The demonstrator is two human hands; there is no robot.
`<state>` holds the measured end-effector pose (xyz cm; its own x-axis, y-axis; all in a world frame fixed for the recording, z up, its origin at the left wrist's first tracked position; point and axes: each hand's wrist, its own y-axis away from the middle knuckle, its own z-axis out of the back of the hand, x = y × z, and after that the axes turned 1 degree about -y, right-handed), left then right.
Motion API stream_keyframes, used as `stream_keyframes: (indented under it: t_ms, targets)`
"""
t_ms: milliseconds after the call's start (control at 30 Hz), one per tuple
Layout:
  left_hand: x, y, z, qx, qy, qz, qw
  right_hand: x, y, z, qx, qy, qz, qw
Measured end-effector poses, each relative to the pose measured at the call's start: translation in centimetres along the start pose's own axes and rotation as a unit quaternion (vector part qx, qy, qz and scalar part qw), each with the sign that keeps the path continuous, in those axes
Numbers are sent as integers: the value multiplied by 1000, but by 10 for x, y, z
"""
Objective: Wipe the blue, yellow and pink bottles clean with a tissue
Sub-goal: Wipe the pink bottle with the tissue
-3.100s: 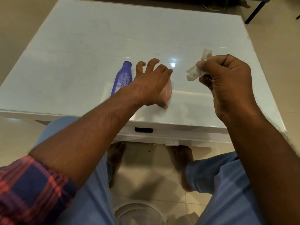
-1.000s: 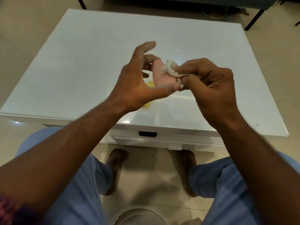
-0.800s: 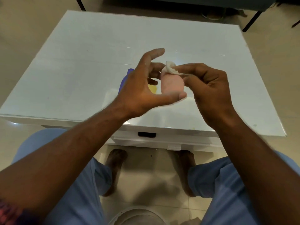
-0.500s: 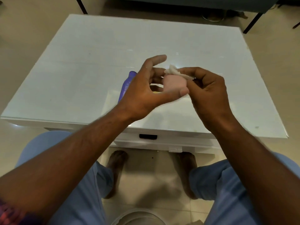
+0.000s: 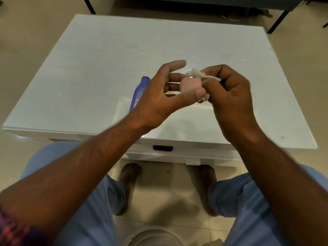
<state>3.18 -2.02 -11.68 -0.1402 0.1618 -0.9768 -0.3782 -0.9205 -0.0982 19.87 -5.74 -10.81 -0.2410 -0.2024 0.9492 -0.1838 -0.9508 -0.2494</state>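
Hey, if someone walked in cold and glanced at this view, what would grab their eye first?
Two bare hands meeting above the glossy white table: the left hand holds a small pink plastic bottle while the right hand pinches a crumpled white tissue against it. Left of them, a blue plastic bottle lies on the tabletop, and a sliver of something yellow peeks out behind the left hand.

Looks like a room in a home, seen from a seat. Low white table [image 5: 88, 77] with a glossy top and a drawer [image 5: 177, 153] in front, standing on a floor of pale beige tiles [image 5: 159, 192]. Bare feet [image 5: 129, 176] resting on the tiles under the table edge, knees in loose light-blue trousers [image 5: 248, 201]. Thin black furniture legs [image 5: 276, 22] and a dark seat edge beyond the table. Warm, dim indoor light, with small reflections on the tabletop.
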Motion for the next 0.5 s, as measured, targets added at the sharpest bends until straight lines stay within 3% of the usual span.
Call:
stream_keyframes:
  t_ms: [67, 200, 367, 500]
  targets:
    - [2, 0, -1, -5, 13, 3, 1000, -3, -2, 2, 9, -2, -40, 999]
    - [1, -1, 1, -16, 24, 20, 999, 8, 2, 1, 18, -57, 72, 996]
    - [-1, 0, -2, 5, 56, 27, 998, 0, -2, 3, 7, -24, -39, 999]
    - [1, -2, 2, 5, 71, 37, 997, 9, 5, -3, 24, -41, 73, 996]
